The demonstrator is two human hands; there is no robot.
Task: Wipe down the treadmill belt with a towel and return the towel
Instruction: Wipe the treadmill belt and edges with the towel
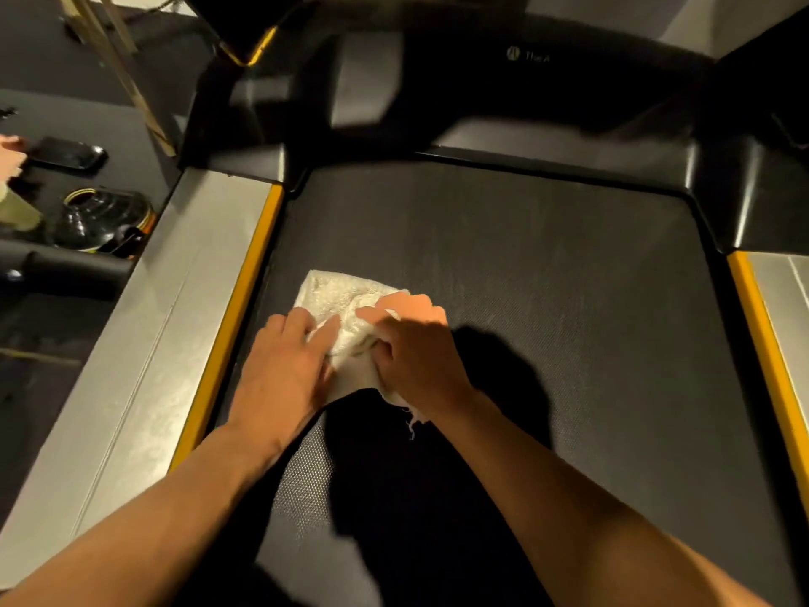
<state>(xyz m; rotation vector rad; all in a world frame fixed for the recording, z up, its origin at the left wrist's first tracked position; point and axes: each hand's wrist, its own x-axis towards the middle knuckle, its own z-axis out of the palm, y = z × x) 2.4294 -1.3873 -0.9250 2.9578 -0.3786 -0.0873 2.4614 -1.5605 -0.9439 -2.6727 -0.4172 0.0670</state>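
Observation:
A white terry towel (333, 299) lies bunched on the dark treadmill belt (547, 291), near the belt's left side. My left hand (284, 365) presses flat on the towel's near left part, fingers spread. My right hand (411, 348) has its fingers curled into the towel's right part and grips a fold of it. A frayed corner of the towel hangs out under my right wrist. Both forearms reach in from the bottom of the view.
Grey side rails with yellow edge strips flank the belt, left (144, 343) and right (775, 357). The black motor hood (547, 94) closes the far end. On the floor at left sit a black shoe (105, 221), a phone (65, 153) and another person's hand (11, 157).

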